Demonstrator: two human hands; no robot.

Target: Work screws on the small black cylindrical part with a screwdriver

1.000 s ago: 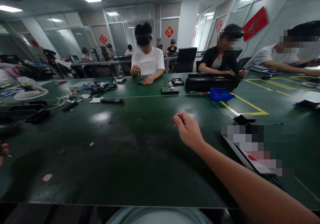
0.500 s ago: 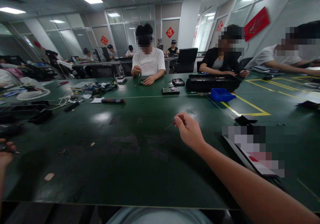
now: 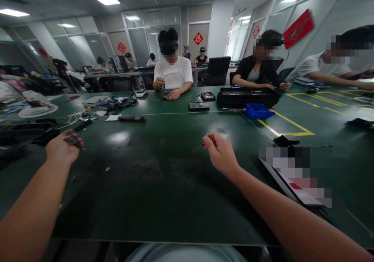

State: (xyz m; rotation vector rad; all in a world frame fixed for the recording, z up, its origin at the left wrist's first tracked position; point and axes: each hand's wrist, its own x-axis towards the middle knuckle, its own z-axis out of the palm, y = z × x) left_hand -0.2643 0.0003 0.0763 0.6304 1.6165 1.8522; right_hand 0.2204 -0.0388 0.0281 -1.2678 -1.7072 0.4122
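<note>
At the left, my left hand (image 3: 62,148) is closed around a small dark-grey piece (image 3: 73,140) with a thin metal tip poking out; its kind is not clear. In front of me, my right hand (image 3: 220,153) pinches a thin screwdriver (image 3: 198,148). The metal shaft points down and left, and a bit of red shows at the fingers, which cover the handle. Both hands are above the green table (image 3: 163,199), well apart from each other.
Black housing parts (image 3: 29,125) lie to the left. A power screwdriver (image 3: 133,118), hard drives (image 3: 199,106) and a blue bin (image 3: 258,111) are farther back. A pale booklet-like item (image 3: 284,178) lies at the right. Co-workers sit across the table.
My left hand has come in from the left edge, moving up and right with the grey piece. My right hand and the screwdriver have stayed in place.
</note>
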